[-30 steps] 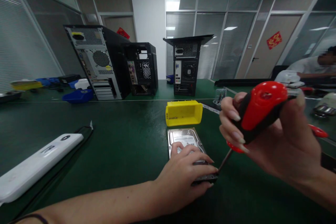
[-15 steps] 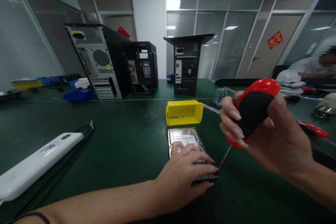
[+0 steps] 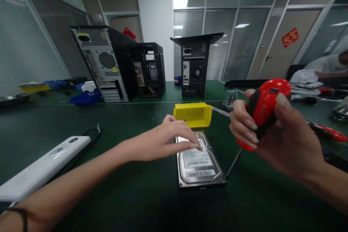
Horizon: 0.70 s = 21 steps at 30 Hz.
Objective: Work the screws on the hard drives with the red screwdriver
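Note:
A silver hard drive lies flat on the green table, its white label facing up. Over its far left part reaches my left hand, fingers loosely bent and holding nothing; whether the fingertips touch the label I cannot tell. My right hand is wrapped round the red and black handle of a screwdriver. The screwdriver's shaft slants down to the drive's near right corner, where its tip meets the edge. Just behind the drive, a yellow plastic bin rests on its side, with its opening towards me.
Several computer cases stand at the back, including a large tower and a smaller case. A white power strip with a cable lies left. Right are a clear cup and red-handled pliers. A person sits far right.
My left hand has lifted off the drive's near part and moved up and left, uncovering the label. The screwdriver handle has turned in my right hand, its tip still at the same corner.

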{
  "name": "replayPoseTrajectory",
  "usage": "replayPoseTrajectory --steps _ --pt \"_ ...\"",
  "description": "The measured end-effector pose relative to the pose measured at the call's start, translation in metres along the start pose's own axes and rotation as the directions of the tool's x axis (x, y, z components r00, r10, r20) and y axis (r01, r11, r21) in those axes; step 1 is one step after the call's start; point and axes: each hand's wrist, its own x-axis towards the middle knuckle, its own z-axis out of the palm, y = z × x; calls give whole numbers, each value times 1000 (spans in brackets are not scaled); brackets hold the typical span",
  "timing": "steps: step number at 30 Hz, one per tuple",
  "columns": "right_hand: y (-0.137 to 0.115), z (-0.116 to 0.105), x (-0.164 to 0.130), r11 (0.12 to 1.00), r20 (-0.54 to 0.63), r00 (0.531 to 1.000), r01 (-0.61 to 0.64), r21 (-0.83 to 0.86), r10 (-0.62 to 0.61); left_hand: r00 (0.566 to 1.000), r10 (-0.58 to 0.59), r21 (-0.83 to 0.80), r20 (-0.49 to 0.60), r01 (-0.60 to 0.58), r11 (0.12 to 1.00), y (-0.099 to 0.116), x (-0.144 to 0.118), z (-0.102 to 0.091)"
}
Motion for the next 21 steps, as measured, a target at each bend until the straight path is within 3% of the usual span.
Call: replayPoseTrajectory --steps 3,6,13,16,21 --pt "0 -2 -1 999 -57 998 3 -50 -6 990 -28 0 140 29 1000 -9 -8 -19" --pt "0 -4 -2 997 -111 994 9 -74 -17 966 -7 30 258 0 1000 -15 -13 -19" --pt "1 -1 2 999 -155 987 29 -12 -31 954 68 65 292 -91 994 -13 -6 -3" --pt "1 0 3 1000 -117 993 14 -23 -16 944 92 77 316 -123 989 -13 -3 3" --pt "0 0 1 998 -129 992 8 -67 -17 944 93 50 318 -115 992 -14 0 11"
